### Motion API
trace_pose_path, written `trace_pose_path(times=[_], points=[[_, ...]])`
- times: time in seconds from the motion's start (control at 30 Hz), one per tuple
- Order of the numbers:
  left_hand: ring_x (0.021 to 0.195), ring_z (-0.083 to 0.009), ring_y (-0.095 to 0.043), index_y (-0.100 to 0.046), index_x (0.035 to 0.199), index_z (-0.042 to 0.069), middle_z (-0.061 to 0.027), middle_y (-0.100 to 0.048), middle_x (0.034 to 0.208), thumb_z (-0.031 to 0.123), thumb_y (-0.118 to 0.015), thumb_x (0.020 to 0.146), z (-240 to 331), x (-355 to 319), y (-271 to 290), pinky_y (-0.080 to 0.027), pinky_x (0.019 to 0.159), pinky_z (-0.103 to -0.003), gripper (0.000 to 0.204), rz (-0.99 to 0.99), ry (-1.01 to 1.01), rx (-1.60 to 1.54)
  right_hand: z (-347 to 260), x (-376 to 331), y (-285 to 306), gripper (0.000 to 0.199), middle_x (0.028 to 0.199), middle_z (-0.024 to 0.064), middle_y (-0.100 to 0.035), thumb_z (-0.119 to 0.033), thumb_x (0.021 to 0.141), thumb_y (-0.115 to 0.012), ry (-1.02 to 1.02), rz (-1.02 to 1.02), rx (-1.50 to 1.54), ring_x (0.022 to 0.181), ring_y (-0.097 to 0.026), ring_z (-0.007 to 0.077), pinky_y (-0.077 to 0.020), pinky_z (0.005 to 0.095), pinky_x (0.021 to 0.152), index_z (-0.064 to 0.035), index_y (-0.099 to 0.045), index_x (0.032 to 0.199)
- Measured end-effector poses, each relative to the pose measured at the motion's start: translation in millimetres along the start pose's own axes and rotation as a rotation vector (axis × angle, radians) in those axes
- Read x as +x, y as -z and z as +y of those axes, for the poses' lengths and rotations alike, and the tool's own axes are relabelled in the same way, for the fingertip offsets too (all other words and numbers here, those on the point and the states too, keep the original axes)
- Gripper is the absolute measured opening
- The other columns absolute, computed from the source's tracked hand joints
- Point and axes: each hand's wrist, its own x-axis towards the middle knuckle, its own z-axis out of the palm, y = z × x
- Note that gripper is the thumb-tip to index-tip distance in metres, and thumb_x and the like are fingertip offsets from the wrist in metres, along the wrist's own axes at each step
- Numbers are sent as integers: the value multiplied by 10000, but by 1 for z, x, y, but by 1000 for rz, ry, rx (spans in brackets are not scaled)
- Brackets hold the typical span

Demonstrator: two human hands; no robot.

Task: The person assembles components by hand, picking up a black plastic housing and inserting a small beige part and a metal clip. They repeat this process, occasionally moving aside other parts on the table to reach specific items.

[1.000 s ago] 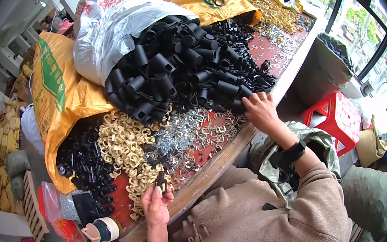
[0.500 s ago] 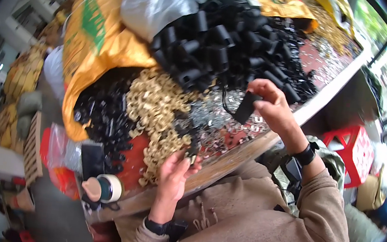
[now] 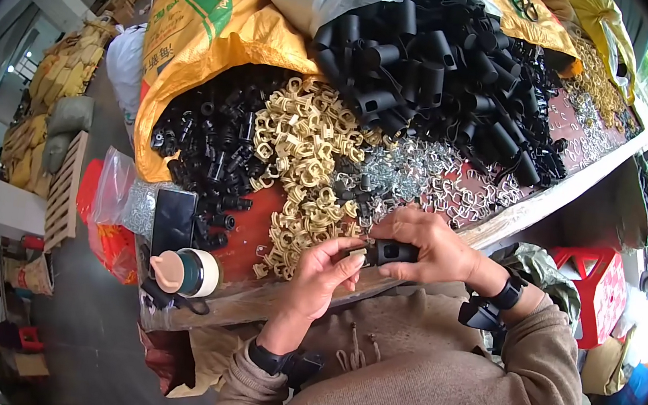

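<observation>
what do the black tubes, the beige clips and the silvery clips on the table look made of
Black tubes: likely moulded plastic, dull matte sheen. Beige clips: probably plastic too, opaque, uniform colour. Silvery clips: seemingly bent metal, bright glints. The right hand holds a similar black piece.

Left hand [image 3: 324, 271] and right hand [image 3: 424, 243] meet, fingers pinched; both wrists bent inward.

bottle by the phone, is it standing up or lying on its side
Lying on its side: the bottle rests lengthwise on the table edge, its beige cap end pointing left, below the dark phone.
</observation>
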Motion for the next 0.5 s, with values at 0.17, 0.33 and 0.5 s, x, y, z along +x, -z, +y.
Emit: trace_pose_path(times=[0.17,0.33,0.5], points=[[563,-58,-499,-515,1005,-34,-23,-553,699,110,-582,779,0,0,-1,-414,510,-172,277,4,-11,142,-13,1,-6,490,971,128,-499,-161,618,-675,-16,-34,-239,801,-537,284,-447,331,691,-12,-497,1050],[573,-75,-520,-514,1004,-53,-45,-569,720,87,-580,774,-1,-2,-4,-429,520,-181,277,36,-4,192,-15,1,-10,424,904,126,-492,-135,592,-661,-46,-26,-265,788,-534,297,-457,357,641,-8,-504,964],[579,-80,-530,-513,1008,-60,-53,-576,736,83,-583,771,1,-6,-4,-436,524,-187,285,6,-29,281,-20,-1,-13,394,857,128,-476,-133,586,-662,-142,-59,-283,755,-532,305,-457,371,615,-5,-495,920]])
